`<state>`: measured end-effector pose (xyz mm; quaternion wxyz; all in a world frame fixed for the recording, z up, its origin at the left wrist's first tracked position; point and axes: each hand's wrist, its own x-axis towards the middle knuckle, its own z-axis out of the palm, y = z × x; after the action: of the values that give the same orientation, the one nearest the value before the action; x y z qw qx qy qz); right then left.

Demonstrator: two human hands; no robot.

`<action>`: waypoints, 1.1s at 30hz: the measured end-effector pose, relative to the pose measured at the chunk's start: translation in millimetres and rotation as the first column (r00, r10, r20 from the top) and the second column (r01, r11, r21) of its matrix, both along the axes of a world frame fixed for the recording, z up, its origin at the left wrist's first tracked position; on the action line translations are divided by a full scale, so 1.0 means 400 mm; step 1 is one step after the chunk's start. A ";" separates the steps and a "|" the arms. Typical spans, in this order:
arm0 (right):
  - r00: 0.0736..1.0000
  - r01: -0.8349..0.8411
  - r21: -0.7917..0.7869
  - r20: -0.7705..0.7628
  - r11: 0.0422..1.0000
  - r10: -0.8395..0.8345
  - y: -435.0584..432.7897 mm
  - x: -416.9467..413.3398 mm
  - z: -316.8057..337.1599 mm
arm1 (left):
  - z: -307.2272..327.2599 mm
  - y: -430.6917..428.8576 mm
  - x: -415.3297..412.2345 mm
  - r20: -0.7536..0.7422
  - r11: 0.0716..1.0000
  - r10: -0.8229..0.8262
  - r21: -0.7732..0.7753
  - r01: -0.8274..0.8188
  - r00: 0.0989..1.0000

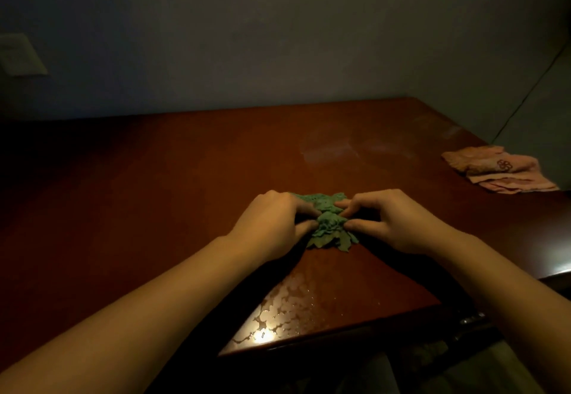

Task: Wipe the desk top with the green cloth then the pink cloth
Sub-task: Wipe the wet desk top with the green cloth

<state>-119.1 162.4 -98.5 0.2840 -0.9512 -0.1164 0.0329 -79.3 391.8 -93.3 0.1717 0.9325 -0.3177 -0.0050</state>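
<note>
The green cloth (329, 226) lies bunched up in the middle of the dark reddish-brown desk top (154, 177). My left hand (272, 223) pinches its left side and my right hand (392, 222) pinches its right side, fingertips nearly meeting over the crumpled middle. Part of the cloth is hidden under my fingers. The pink cloth (500, 169) rests folded near the desk's far right edge, well apart from both hands.
Wet patches (284, 313) glisten on the desk near its front edge, and a fainter damp smear (355, 149) lies beyond the green cloth. A grey wall (247, 38) rises behind the desk. A thin cable (525, 100) runs down the right wall.
</note>
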 end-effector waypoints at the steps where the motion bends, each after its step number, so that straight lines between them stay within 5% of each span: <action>1: 1.000 -0.020 0.026 -0.009 0.999 0.020 -0.003 -0.011 -0.002 | -0.006 0.010 -0.010 -0.006 1.000 -0.007 -0.005 0.007 1.000; 8: 0.991 0.099 0.043 0.084 0.994 -0.102 0.006 0.084 0.001 | 0.004 -0.053 0.050 0.045 0.994 0.100 -0.056 -0.098 0.994; 16: 1.000 -0.015 0.027 0.009 1.000 0.015 0.012 0.027 -0.002 | -0.007 0.008 0.026 0.000 0.998 0.044 -0.042 -0.044 0.999; 22: 0.986 0.114 -0.014 0.123 0.993 -0.112 0.036 0.130 0.003 | 0.015 -0.054 0.104 0.015 0.988 0.149 -0.053 -0.148 0.989; 33: 0.986 0.108 -0.004 0.130 0.994 -0.106 0.031 0.168 -0.013 | 0.000 -0.043 0.154 0.023 0.985 0.163 -0.060 -0.161 0.986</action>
<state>-52.0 174.8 -103.7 0.2717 -0.9578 -0.0832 -0.0437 -17.9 374.5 -93.5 0.1942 0.9498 -0.2432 0.0311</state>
